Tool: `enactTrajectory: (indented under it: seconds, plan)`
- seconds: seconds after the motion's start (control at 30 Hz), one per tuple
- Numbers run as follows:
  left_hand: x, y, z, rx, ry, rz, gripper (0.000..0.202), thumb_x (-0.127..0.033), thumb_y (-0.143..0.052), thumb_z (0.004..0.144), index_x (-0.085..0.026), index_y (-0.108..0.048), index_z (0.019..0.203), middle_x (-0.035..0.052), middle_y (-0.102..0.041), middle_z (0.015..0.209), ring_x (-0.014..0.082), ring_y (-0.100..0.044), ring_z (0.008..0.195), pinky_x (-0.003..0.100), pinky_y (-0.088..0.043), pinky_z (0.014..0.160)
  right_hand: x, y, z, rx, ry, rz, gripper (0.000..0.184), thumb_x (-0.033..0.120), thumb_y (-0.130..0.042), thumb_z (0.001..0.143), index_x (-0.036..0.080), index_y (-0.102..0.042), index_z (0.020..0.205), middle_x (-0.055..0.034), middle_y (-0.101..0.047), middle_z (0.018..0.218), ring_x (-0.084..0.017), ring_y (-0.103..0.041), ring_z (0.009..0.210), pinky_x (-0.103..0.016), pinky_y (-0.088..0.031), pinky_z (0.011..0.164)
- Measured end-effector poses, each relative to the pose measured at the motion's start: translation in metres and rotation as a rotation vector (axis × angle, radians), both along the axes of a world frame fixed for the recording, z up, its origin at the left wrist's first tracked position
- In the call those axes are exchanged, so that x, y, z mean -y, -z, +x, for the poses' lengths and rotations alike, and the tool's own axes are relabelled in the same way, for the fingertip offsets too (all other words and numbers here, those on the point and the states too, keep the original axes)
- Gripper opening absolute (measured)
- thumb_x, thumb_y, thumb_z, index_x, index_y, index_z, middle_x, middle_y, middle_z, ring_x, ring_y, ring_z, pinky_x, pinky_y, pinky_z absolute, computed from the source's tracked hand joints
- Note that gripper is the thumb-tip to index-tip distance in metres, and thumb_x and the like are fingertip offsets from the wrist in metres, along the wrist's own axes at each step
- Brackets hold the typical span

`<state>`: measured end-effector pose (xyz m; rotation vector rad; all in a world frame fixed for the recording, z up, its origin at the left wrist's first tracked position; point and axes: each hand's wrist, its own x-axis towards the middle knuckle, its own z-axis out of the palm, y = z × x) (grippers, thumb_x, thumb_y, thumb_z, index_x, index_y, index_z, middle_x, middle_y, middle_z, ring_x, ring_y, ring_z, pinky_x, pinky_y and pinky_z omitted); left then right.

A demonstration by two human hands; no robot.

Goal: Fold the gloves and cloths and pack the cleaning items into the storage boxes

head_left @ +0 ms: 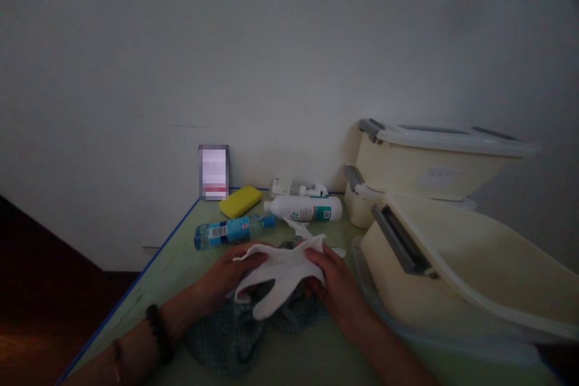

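Note:
Both my hands hold a white glove [283, 274] just above a crumpled grey-blue cloth [239, 332] on the pale green table [181, 265]. My left hand [228, 274] pinches the glove's left edge; a dark bead bracelet sits on that wrist. My right hand [337, 286] grips the glove's right side, fingers curled over it. The glove's fingers hang down toward me. A second white glove [301, 230] lies partly hidden just behind the held one.
Behind my hands lie a blue-labelled bottle [233, 231], a white bottle [305, 208], a small spray bottle [296, 187] and a yellow sponge [240, 201]. Cream lidded bins [434, 163] stack at right; an open cream bin [474, 265] tilts nearer. The table's blue edge [149, 265] runs along the left.

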<state>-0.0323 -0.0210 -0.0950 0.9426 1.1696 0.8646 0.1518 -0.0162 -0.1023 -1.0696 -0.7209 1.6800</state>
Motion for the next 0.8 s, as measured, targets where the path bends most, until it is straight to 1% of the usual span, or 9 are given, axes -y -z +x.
enactTrajectory:
  seconds: [0.17,0.37,0.43,0.5,0.57,0.63,0.67,0.73,0.8]
  plan:
    - [-0.001,0.001,-0.001,-0.006,0.025,0.023,0.015,-0.034,-0.067,0.068,-0.020,-0.066,0.072,-0.0056,-0.049,0.043,0.0078,-0.036,0.037,0.019,-0.021,0.036,-0.001,0.001,0.001,0.026,-0.016,0.043,0.013,0.029,-0.062,0.065,0.019,-0.064,0.073,0.0056,-0.053,0.053,-0.008,-0.041,0.041,-0.019,-0.035,0.035]
    - [0.001,-0.001,0.000,-0.006,0.019,0.022,0.011,-0.031,-0.066,0.069,-0.020,-0.065,0.070,-0.0054,-0.048,0.044,0.0083,-0.036,0.037,0.019,-0.021,0.036,0.001,0.001,0.000,0.066,-0.012,0.045,0.007,0.028,-0.061,0.065,0.022,-0.059,0.068,0.0070,-0.048,0.050,-0.009,-0.038,0.040,-0.021,-0.033,0.037]
    - [0.000,0.000,0.000,-0.009,0.022,0.026,0.012,-0.031,-0.065,0.071,-0.020,-0.065,0.074,-0.0054,-0.050,0.047,0.0081,-0.038,0.038,0.019,-0.024,0.037,0.002,0.000,0.001,0.090,0.010,0.065,0.006,0.029,-0.058,0.067,0.023,-0.058,0.069,0.0068,-0.047,0.050,-0.011,-0.039,0.041,-0.022,-0.033,0.038]
    - [-0.001,0.002,0.000,0.014,0.031,0.042,0.020,-0.033,-0.065,0.074,-0.021,-0.063,0.090,-0.0047,-0.056,0.057,0.0089,-0.044,0.043,0.019,-0.031,0.040,0.002,-0.002,0.005,0.128,0.062,0.108,0.005,0.028,-0.056,0.069,0.024,-0.058,0.070,0.0040,-0.054,0.060,-0.014,-0.048,0.052,-0.025,-0.038,0.046]
    - [-0.002,0.005,0.001,0.040,0.036,0.106,0.037,-0.036,-0.064,0.076,-0.024,-0.055,0.110,-0.0019,-0.062,0.074,0.0124,-0.054,0.054,0.021,-0.040,0.047,0.000,-0.002,0.012,0.241,0.170,0.239,0.006,0.027,-0.054,0.072,0.024,-0.058,0.074,-0.0003,-0.060,0.081,-0.019,-0.056,0.077,-0.029,-0.044,0.065]
    - [-0.001,0.006,0.000,-0.012,0.014,0.254,0.045,-0.037,-0.063,0.078,-0.024,-0.048,0.119,0.0024,-0.064,0.094,0.0180,-0.061,0.075,0.027,-0.048,0.063,-0.003,0.000,0.019,0.432,0.293,0.483,0.010,0.028,-0.051,0.078,0.024,-0.057,0.084,-0.0044,-0.057,0.105,-0.022,-0.051,0.102,-0.034,-0.041,0.085]
    - [0.000,0.006,0.000,-0.091,-0.018,0.356,0.044,-0.035,-0.063,0.079,-0.023,-0.049,0.118,0.0043,-0.063,0.102,0.0205,-0.060,0.087,0.030,-0.048,0.073,-0.005,0.002,0.022,0.541,0.338,0.636,0.014,0.028,-0.050,0.080,0.023,-0.055,0.092,-0.0063,-0.052,0.114,-0.024,-0.047,0.111,-0.038,-0.038,0.091]
    - [0.003,0.004,-0.002,-0.304,-0.117,0.569,0.034,-0.029,-0.061,0.081,-0.022,-0.053,0.113,0.0063,-0.058,0.113,0.0233,-0.054,0.105,0.034,-0.042,0.091,-0.008,0.007,0.025,0.758,0.381,0.950,0.026,0.026,-0.052,0.082,0.022,-0.048,0.107,-0.0097,-0.041,0.125,-0.025,-0.038,0.121,-0.043,-0.031,0.100]
    - [0.003,0.000,-0.005,-0.496,-0.215,0.748,0.025,-0.025,-0.057,0.082,-0.022,-0.056,0.107,0.0072,-0.055,0.114,0.0243,-0.049,0.111,0.037,-0.037,0.098,-0.008,0.010,0.024,0.936,0.376,1.169,0.039,0.023,-0.056,0.080,0.020,-0.043,0.117,-0.0122,-0.036,0.128,-0.026,-0.035,0.124,-0.045,-0.030,0.101]
